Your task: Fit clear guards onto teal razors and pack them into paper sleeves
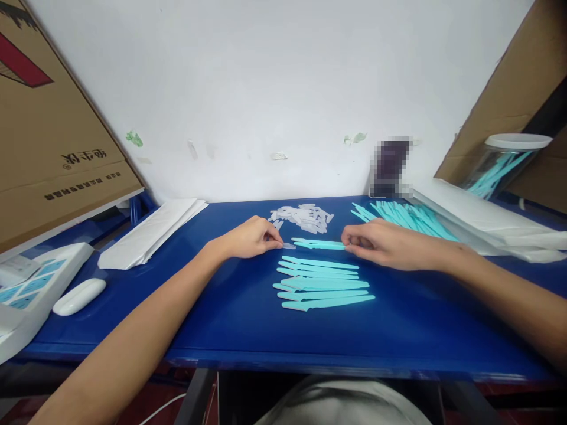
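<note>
My left hand [250, 237] pinches a small clear plastic cap [287, 245] at the tip of a turquoise stick [319, 244]. My right hand [376, 243] pinches the other end of that same stick. The stick lies level just above the blue table [221, 313]. Right below it, several finished turquoise sticks [321, 282] lie side by side in a row. Behind my hands sits a small heap of clear caps [303, 216]. To the right of that heap spreads a pile of loose turquoise sticks [410, 215].
A white mouse [80, 296] and a white device with blue labels [26, 289] lie at the left. Stacked white sheets [150, 233] lie at the back left, more white sheets [487, 221] at the right. A clear jar of turquoise sticks [505, 162] and cardboard boxes [48, 130] flank the table.
</note>
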Demonstrator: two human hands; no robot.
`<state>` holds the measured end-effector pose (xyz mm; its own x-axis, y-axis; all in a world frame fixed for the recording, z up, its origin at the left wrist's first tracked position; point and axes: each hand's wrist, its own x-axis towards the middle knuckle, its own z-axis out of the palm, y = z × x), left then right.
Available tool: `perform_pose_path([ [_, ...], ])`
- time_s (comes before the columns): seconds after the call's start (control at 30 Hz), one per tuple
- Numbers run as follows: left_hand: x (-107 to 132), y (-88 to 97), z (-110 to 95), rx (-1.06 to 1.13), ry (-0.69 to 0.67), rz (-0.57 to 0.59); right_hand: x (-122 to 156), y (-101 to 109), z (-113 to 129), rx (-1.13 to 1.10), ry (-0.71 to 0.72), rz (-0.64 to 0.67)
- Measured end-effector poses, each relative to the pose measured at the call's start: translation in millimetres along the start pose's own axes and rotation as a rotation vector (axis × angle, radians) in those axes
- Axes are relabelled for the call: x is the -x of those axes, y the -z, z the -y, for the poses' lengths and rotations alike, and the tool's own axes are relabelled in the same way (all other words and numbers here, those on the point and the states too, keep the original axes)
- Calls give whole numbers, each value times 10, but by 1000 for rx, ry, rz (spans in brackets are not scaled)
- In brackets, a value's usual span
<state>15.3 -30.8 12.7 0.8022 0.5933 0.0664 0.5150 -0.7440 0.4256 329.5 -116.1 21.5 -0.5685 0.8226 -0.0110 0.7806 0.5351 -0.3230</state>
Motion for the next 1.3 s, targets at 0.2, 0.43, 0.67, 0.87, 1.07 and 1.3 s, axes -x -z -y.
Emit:
perform_pose_path([
  [0.2,-13,-50,-5,23,-53,-36,-4,-9,10,8,-2,12],
  [0.43,-13,-34,-14,-27,-58,-32,11,5,-22,32,-4,-3],
  [0.67,-11,-20,-27,-95,-73,-26,11,2,-10,38,-11,2],
  [0.87,-9,-24,-41,-88,-61,-11,9,4,-19,27,-12,4],
  [1.07,-13,-35,-35,-86,-58,-7,20,13,-16,22,-10,-4],
  [1.3,-10,-34,-63,-94,-62,-10,10,3,-4,34,-11,1],
])
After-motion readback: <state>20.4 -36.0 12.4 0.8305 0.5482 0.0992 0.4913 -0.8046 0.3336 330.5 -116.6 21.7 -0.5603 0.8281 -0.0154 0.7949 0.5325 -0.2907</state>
